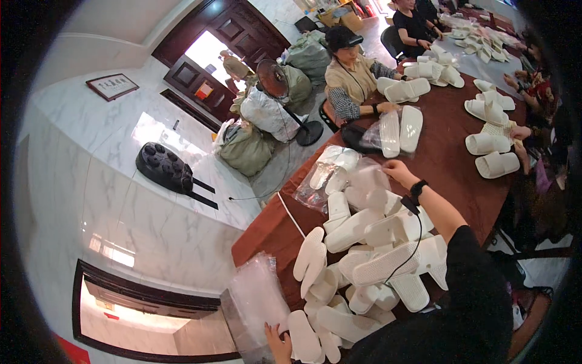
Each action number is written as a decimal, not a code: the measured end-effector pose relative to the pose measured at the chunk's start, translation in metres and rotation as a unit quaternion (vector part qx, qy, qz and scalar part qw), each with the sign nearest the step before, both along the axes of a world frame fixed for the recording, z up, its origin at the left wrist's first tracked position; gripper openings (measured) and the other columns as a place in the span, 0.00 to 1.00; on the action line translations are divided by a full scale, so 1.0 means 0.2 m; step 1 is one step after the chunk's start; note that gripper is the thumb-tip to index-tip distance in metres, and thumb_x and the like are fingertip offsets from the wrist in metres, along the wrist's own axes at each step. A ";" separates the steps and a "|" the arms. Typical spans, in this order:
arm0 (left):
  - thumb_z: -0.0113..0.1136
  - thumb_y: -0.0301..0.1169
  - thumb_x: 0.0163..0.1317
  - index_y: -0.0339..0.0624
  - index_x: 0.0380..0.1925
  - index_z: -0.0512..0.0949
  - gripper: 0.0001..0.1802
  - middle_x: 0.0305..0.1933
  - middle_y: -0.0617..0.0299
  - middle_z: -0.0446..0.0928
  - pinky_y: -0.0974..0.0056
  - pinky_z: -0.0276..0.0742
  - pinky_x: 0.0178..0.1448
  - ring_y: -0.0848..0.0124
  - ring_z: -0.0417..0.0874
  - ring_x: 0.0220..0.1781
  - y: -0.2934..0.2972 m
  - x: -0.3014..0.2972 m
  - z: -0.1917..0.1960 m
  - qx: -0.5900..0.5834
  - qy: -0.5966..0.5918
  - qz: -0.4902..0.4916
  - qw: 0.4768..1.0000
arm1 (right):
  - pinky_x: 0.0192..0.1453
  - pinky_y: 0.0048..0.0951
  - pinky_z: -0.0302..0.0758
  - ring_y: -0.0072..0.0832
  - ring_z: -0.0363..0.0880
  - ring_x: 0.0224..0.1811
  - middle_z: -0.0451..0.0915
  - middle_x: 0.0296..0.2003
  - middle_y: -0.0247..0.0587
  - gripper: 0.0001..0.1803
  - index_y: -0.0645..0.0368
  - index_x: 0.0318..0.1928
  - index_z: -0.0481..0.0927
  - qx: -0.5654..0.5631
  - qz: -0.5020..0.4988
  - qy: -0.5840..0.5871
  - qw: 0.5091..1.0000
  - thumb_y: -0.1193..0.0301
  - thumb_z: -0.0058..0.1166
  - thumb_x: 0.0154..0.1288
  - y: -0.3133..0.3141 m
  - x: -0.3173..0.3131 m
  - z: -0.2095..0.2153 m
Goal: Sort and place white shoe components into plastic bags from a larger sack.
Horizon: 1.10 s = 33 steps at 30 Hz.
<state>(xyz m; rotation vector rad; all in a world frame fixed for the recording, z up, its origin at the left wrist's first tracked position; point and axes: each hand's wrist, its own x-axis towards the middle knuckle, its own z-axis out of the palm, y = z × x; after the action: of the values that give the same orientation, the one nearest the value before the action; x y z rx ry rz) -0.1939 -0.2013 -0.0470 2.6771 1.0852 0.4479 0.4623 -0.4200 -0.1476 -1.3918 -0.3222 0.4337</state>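
Observation:
A heap of white slippers [370, 255] lies on the brown table [448, 164] in front of me. My right hand [397, 170], with a black watch on the wrist, reaches out over the heap. Its fingers curl on a clear plastic bag [364, 179] beside a filled bag of slippers [330, 173]. My left hand [277, 341] is low at the table's near end, touching a stack of empty clear bags [257, 300] next to a white slipper [303, 337]. Whether it grips a bag is not visible.
A person in a black cap [348, 76] sits across the table with a bagged pair of slippers [400, 130]. More people and slipper pairs [491, 155] line the far end and right side. A standing fan [274, 80], stuffed sacks [245, 148] and a black case [163, 167] are on the marble floor.

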 end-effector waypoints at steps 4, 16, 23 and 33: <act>0.55 0.23 0.51 0.36 0.51 0.71 0.23 0.68 0.36 0.54 0.49 0.61 0.66 0.42 0.62 0.65 0.01 0.14 0.10 0.021 -0.042 -0.064 0.997 | 0.29 0.16 0.65 0.12 0.68 0.27 0.74 0.26 0.26 0.06 0.60 0.37 0.79 0.010 0.177 -0.133 0.975 0.71 0.57 0.61 0.07 -0.19 0.73; 0.58 0.25 0.55 0.35 0.58 0.66 0.28 0.67 0.41 0.57 0.53 0.58 0.68 0.48 0.60 0.68 -0.11 0.48 0.37 0.014 -0.201 -0.176 0.964 | 0.27 0.15 0.62 0.12 0.65 0.25 0.72 0.26 0.25 0.08 0.59 0.43 0.76 -0.010 0.286 -0.319 0.904 0.69 0.53 0.66 0.23 -0.66 1.73; 0.71 0.27 0.46 0.41 0.68 0.48 0.52 0.69 0.45 0.52 0.54 0.61 0.68 0.52 0.56 0.70 -0.06 0.75 0.41 -0.382 -0.391 -0.230 0.805 | 0.42 0.17 0.63 0.14 0.65 0.36 0.68 0.33 0.25 0.05 0.58 0.35 0.71 -0.059 0.455 -0.307 0.834 0.73 0.53 0.64 0.04 -1.10 1.91; 0.59 0.24 0.60 0.41 0.40 0.75 0.09 0.31 0.68 0.72 0.76 0.58 0.22 0.82 0.62 0.19 0.22 0.99 0.22 -0.752 -0.278 -0.150 0.579 | 0.37 0.17 0.62 0.14 0.65 0.32 0.70 0.32 0.25 0.07 0.57 0.38 0.71 0.065 0.464 -0.158 0.869 0.75 0.55 0.62 -0.02 -1.11 1.78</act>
<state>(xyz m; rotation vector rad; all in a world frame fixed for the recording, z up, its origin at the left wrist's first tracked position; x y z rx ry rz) 0.0031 -0.1583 -0.0023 0.9568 0.3376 0.0993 0.2394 -0.4249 0.2081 -1.0957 -1.2926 0.9467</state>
